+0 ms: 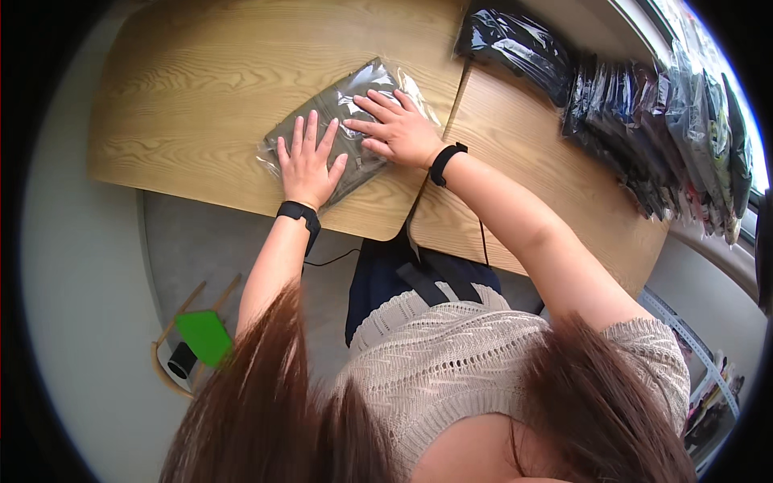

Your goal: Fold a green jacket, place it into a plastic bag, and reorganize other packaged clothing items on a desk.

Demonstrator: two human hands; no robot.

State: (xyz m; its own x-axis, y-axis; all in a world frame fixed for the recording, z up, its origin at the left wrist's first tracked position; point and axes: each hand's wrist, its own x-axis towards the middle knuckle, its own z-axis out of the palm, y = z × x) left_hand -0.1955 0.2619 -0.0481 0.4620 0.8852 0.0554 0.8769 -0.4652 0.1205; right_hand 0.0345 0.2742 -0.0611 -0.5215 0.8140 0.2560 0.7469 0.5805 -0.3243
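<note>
A folded grey-green garment in a clear plastic bag (328,103) lies flat and slanted on the wooden table (209,72). My left hand (308,163) rests on its near left part, palm down with the fingers spread. On the bag's right side lies my right hand (400,129), its fingers also apart and pointing left. Neither hand grips the bag. Clear plastic sticks out past the garment at the left and right ends. Both palms hide some of the garment. A black band circles each wrist.
Along the right edge stands a row of bagged folded garments (636,121), with a dark bagged garment (515,44) at the back. A seam divides the two tabletops. Below left are a chair with a green seat (204,336) and a dark bin (182,360).
</note>
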